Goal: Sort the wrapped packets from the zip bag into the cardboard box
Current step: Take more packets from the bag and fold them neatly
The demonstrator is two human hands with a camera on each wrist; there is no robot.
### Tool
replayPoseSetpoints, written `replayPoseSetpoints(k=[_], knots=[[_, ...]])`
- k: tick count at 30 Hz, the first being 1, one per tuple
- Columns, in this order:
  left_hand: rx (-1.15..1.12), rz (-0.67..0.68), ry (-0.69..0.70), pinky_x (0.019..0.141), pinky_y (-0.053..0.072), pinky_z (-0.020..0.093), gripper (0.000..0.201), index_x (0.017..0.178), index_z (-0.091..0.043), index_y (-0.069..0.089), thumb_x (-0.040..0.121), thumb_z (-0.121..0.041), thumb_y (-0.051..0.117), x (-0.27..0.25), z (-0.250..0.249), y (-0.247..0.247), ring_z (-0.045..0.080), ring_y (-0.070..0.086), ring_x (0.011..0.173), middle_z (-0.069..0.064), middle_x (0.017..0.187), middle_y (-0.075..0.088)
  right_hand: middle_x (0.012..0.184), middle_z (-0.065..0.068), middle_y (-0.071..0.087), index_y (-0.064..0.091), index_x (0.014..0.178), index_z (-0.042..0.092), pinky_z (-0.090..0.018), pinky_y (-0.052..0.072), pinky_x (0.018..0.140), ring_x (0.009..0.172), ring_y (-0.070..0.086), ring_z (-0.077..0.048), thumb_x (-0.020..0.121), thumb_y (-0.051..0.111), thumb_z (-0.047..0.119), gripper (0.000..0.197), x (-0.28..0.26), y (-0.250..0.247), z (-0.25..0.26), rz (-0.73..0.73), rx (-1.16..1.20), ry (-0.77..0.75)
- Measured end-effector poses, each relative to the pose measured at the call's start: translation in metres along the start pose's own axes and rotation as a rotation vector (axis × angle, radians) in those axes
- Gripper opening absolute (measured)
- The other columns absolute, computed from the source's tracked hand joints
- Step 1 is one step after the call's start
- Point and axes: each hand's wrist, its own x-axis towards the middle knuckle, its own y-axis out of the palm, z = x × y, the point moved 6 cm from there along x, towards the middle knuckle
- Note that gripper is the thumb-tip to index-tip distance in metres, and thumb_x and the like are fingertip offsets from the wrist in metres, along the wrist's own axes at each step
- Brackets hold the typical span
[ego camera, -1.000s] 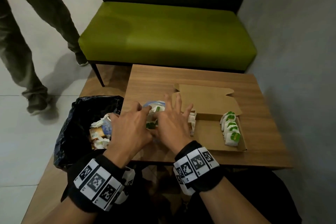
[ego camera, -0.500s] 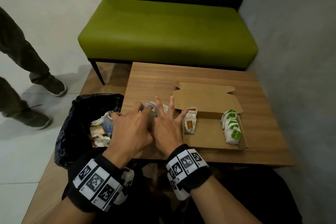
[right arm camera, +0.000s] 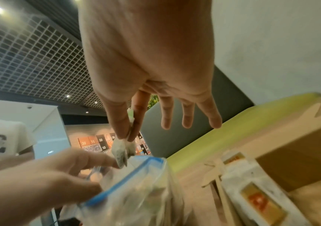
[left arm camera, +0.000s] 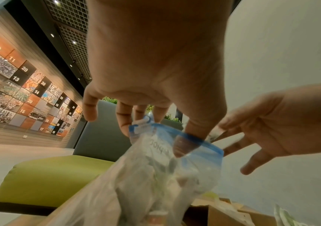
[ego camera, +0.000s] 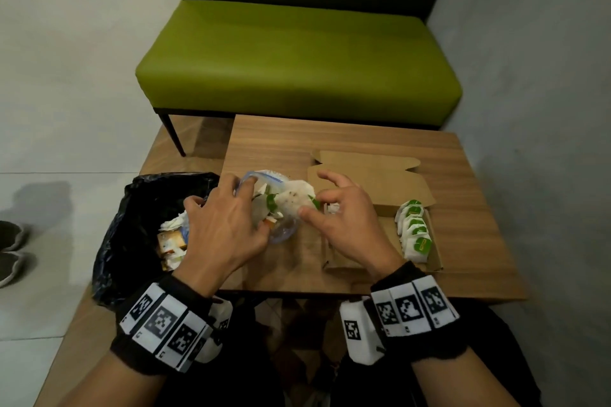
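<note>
A clear zip bag [ego camera: 264, 198] with a blue seal lies on the wooden table [ego camera: 330, 139], holding several wrapped packets. My left hand [ego camera: 256, 208] grips its open rim; in the left wrist view the thumb sits inside the bag [left arm camera: 155, 168]. Just right of the opening, my right hand [ego camera: 310, 208] pinches a white packet with a green label [ego camera: 292, 200] between thumb and forefinger, the other fingers spread. Under that hand lies the open cardboard box [ego camera: 380, 241]. A row of green-labelled packets [ego camera: 415, 231] stands along its right wall. Orange-labelled packets [right arm camera: 252, 195] stand at its left.
A black bin bag [ego camera: 132, 225] full of wrappers stands off the table's left edge. A green bench [ego camera: 297, 59] runs behind the table, with a grey wall on the right. A person's shoes [ego camera: 10, 251] show at the far left on the floor.
My right hand has come out of the bag's mouth to the right with a green-labelled packet. The left hand stays on the bag. The person on the left has walked almost out of view.
</note>
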Motion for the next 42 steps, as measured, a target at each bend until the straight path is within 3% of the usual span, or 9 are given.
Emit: replayPoseSetpoints(k=[5, 9, 14, 18, 21, 27, 32, 36, 42], knots=[[-0.01, -0.045, -0.06, 0.09, 0.035, 0.049, 0.059, 0.135, -0.02, 0.046, 0.082, -0.042, 0.06, 0.006, 0.003, 0.006, 0.028, 0.045, 0.115, 0.007, 0.141, 0.039, 0.128, 0.015, 0.06, 0.079, 0.086, 0.02, -0.041, 0.052, 0.097, 0.117, 0.056, -0.002, 0.083, 0.077, 0.026, 0.007, -0.014, -0.035, -0.006, -0.088, 0.181, -0.05], [-0.076, -0.166, -0.036, 0.091, 0.033, 0.047, 0.044, 0.125, -0.019, 0.057, 0.083, -0.032, 0.066, 0.003, -0.001, -0.002, 0.03, 0.043, 0.121, 0.009, 0.146, 0.038, 0.115, 0.014, 0.069, 0.079, 0.094, 0.015, -0.024, 0.055, 0.086, 0.102, 0.065, 0.002, 0.083, 0.078, 0.019, 0.012, -0.028, -0.054, -0.011, -0.128, 0.248, -0.083], [-0.277, -0.416, 0.234, 0.091, 0.037, 0.046, 0.027, 0.107, -0.016, 0.068, 0.081, -0.023, 0.071, -0.033, -0.044, -0.029, 0.028, 0.05, 0.117, 0.008, 0.129, 0.055, 0.11, 0.015, 0.071, 0.08, 0.092, 0.017, -0.006, 0.044, 0.081, 0.101, 0.063, 0.008, 0.082, 0.079, 0.02, 0.01, -0.035, -0.035, -0.04, -0.012, 0.243, -0.005], [-0.658, -0.075, 0.344, 0.09, 0.043, 0.02, 0.037, 0.123, -0.023, 0.057, 0.088, -0.033, 0.066, -0.043, -0.071, -0.006, 0.001, 0.051, 0.105, -0.016, 0.117, 0.053, 0.104, 0.008, 0.074, 0.08, 0.09, 0.012, -0.011, 0.044, 0.075, 0.097, 0.066, -0.001, 0.082, 0.079, 0.025, 0.015, -0.038, -0.016, -0.051, 0.08, 0.251, -0.018], [-0.746, 0.094, 0.283, 0.079, 0.04, 0.011, 0.046, 0.132, -0.031, 0.049, 0.089, -0.042, 0.064, -0.039, -0.07, 0.017, 0.001, 0.053, 0.098, -0.023, 0.114, 0.054, 0.095, 0.0, 0.073, 0.078, 0.087, 0.009, -0.028, 0.05, 0.08, 0.094, 0.067, -0.013, 0.08, 0.077, 0.032, 0.024, -0.043, -0.008, -0.051, 0.146, 0.26, -0.09], [-0.829, 0.147, 0.215, 0.071, 0.043, 0.013, 0.025, 0.111, -0.029, 0.066, 0.087, -0.028, 0.072, -0.032, -0.06, 0.03, 0.001, 0.058, 0.087, -0.018, 0.094, 0.067, 0.097, -0.001, 0.074, 0.078, 0.086, 0.01, -0.031, 0.05, 0.087, 0.096, 0.067, -0.013, 0.084, 0.078, 0.024, 0.015, -0.044, -0.004, -0.059, 0.244, 0.286, -0.038], [-0.826, 0.153, 0.19, 0.073, 0.047, 0.023, 0.012, 0.101, -0.026, 0.07, 0.088, -0.027, 0.07, -0.033, -0.054, 0.036, 0.006, 0.059, 0.083, -0.013, 0.085, 0.068, 0.077, -0.005, 0.067, 0.075, 0.082, 0.011, -0.042, 0.049, 0.074, 0.078, 0.062, -0.021, 0.096, 0.061, 0.037, 0.032, -0.047, -0.003, -0.063, 0.215, 0.277, -0.057], [-0.651, 0.149, 0.072, 0.076, 0.051, 0.027, 0.016, 0.105, -0.027, 0.068, 0.09, -0.031, 0.067, -0.031, -0.04, 0.043, 0.002, 0.061, 0.081, -0.013, 0.09, 0.07, 0.06, 0.003, 0.051, 0.066, 0.066, 0.01, -0.034, 0.039, 0.06, 0.061, 0.048, -0.009, 0.09, 0.058, 0.048, 0.046, -0.048, -0.018, -0.076, 0.07, 0.26, -0.013], [-0.285, 0.108, 0.065, 0.075, 0.055, 0.034, 0.03, 0.117, -0.021, 0.062, 0.091, -0.036, 0.061, -0.028, -0.038, 0.054, 0.017, 0.068, 0.09, -0.004, 0.102, 0.071, 0.054, 0.012, 0.046, 0.069, 0.07, 0.006, -0.02, 0.033, 0.053, 0.054, 0.042, -0.001, 0.091, 0.06, 0.041, 0.042, -0.049, -0.026, -0.079, 0.055, 0.236, 0.024]])
